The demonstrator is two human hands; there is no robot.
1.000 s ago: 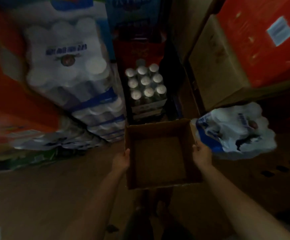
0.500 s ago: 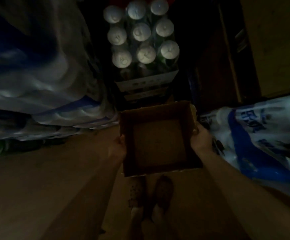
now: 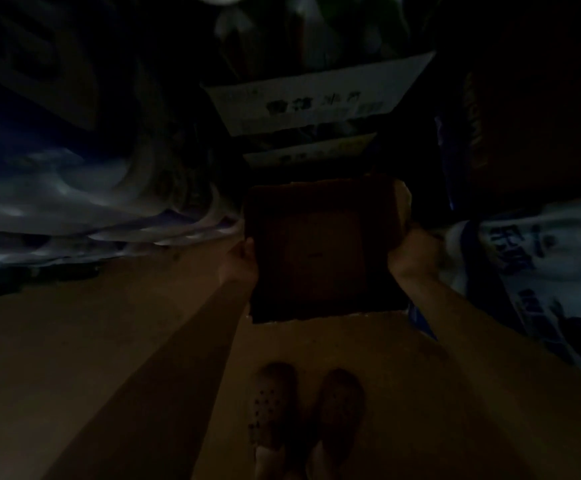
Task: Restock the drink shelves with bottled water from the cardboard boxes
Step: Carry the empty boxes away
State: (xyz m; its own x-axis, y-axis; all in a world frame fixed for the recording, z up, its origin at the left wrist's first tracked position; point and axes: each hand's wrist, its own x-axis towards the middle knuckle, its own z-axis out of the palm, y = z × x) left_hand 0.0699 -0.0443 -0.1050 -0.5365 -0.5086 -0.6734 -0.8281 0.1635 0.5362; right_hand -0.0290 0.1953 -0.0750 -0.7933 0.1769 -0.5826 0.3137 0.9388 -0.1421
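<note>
Left grip: your left hand is wrapped on the left wall of the cardboard box, thumb over the rim, fingers hidden behind the wall.
Right grip: your right hand clasps the box's right wall near the far right corner; fingers curl round the outside, can't see how far under.
Box: brown corrugated cardboard, squarish, open top facing you, ragged torn edge along the near rim. Inside is very dark; a flat bottom w/ a small slot mark shows, contents can't be made out.
Box vs grip: it sits directly btwn both hands, held off the floor, walls touching both palms.
Beyond the box: a white carton tray w/ dark printed characters, a 2nd similar tray just below it; blurred bottle shapes stand in the upper one, detail lost to motion blur.
Right of the box: shrink-wrapped water pack, glossy white film w/ blue band and dark lettering, just beside your right hand.
Left of the box: stacked film-wrapped packs, pale and blue, heavily smeared.
Below the box: floor is smooth, brownish. Your two shoes, clog type w/ perforated tops, side by side nearer you than the box.
Light: very dim, edges soft all over.
</note>
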